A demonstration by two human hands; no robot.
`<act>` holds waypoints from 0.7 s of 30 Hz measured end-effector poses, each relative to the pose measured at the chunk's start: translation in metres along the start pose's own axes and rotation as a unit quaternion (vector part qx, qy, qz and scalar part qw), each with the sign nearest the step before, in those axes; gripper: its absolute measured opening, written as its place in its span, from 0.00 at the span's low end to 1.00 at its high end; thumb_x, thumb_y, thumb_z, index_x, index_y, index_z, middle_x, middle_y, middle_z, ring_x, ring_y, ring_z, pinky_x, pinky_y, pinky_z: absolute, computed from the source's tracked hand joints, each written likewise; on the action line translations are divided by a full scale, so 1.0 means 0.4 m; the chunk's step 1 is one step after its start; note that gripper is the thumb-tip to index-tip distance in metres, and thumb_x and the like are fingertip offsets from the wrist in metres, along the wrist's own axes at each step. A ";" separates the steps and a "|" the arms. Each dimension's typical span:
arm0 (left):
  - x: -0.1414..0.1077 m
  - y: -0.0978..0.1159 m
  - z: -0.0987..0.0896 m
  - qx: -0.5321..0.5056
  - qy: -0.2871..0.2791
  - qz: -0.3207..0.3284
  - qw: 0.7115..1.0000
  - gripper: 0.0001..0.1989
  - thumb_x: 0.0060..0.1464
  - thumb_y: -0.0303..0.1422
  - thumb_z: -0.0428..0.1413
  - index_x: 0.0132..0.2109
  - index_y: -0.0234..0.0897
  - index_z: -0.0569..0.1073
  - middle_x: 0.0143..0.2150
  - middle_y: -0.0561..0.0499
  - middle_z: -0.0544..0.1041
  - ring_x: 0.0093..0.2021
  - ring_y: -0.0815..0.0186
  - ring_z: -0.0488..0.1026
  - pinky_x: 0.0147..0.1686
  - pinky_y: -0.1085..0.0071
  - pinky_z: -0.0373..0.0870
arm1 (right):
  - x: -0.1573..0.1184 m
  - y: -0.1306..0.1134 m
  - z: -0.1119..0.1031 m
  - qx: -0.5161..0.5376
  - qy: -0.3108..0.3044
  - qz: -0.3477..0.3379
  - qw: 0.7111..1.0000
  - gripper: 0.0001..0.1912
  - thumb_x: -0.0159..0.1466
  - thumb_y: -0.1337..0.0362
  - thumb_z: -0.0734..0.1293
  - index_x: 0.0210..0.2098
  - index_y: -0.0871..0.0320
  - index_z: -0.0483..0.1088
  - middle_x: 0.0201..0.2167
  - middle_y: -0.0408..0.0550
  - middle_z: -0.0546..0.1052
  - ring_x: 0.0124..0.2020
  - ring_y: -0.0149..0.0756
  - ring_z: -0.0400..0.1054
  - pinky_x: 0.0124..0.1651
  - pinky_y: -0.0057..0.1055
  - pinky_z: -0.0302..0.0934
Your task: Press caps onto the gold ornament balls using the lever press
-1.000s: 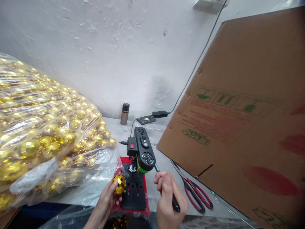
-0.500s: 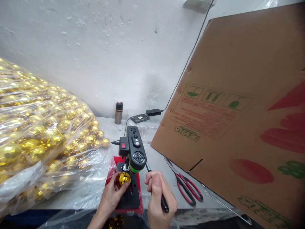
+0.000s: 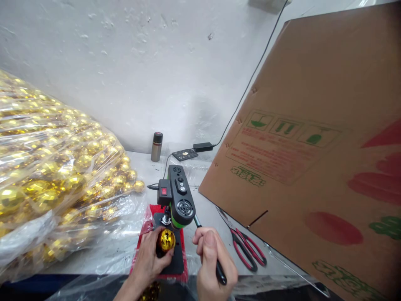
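A small black and green drill press (image 3: 181,200) stands on a red mat (image 3: 184,263) near the table's front edge. My left hand (image 3: 153,255) grips a shiny gold mirrored ball (image 3: 167,240) between thumb and fingers, over the black base and just below the machine's head. My right hand (image 3: 214,263) is wrapped round the black handle (image 3: 221,272) of the lever at the machine's right side. Red and black scissors (image 3: 247,248) lie to the right of that hand.
At the left lies a big clear bag (image 3: 62,167) of gold balls. A large cardboard box (image 3: 297,125) leans at the right. Behind the machine are a dark-capped bottle (image 3: 156,147), a black adapter (image 3: 203,146) with its cord, and a patterned dark card (image 3: 185,154).
The gold ball has shifted slightly right and down in my left hand, showing more of its surface. My right hand has moved a little right and down with the lever handle.
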State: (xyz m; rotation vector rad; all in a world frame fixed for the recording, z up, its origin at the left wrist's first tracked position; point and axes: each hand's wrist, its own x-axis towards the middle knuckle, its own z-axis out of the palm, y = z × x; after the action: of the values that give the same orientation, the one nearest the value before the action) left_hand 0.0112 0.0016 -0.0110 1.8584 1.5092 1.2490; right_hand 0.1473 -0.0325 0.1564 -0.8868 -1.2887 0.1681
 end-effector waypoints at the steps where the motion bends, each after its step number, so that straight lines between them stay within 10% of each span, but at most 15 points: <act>1: 0.001 -0.006 0.001 0.000 -0.002 0.007 1.000 0.27 0.49 0.37 0.65 0.57 0.39 0.79 0.51 0.40 0.87 0.51 0.44 0.84 0.51 0.47 0.83 | -0.002 0.001 -0.001 -0.003 -0.002 0.005 1.000 0.20 0.77 0.70 0.59 0.28 0.54 0.62 0.24 0.39 0.67 0.28 0.26 0.66 0.31 0.21 0.60; 15: 0.028 0.015 0.007 0.050 -0.113 0.028 0.992 0.25 0.50 0.32 0.61 0.57 0.36 0.77 0.53 0.39 0.84 0.55 0.43 0.80 0.57 0.42 0.74 | -0.036 0.009 0.010 -0.007 0.058 0.071 0.996 0.23 0.78 0.62 0.61 0.25 0.54 0.62 0.21 0.39 0.66 0.25 0.29 0.66 0.28 0.27 0.54; 21: 0.022 0.024 -0.007 0.040 -0.144 0.010 0.989 0.24 0.55 0.34 0.62 0.60 0.37 0.75 0.55 0.38 0.82 0.57 0.43 0.77 0.61 0.43 0.71 | -0.086 0.072 0.002 -0.066 0.046 -0.050 0.996 0.24 0.78 0.65 0.58 0.23 0.54 0.62 0.24 0.39 0.70 0.23 0.26 0.64 0.27 0.26 0.56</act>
State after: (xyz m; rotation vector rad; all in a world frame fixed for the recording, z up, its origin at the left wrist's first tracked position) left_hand 0.0140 0.0063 0.0013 2.0092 1.4024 0.8937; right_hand 0.1460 -0.0326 0.1115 -0.9288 -1.2655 -0.0366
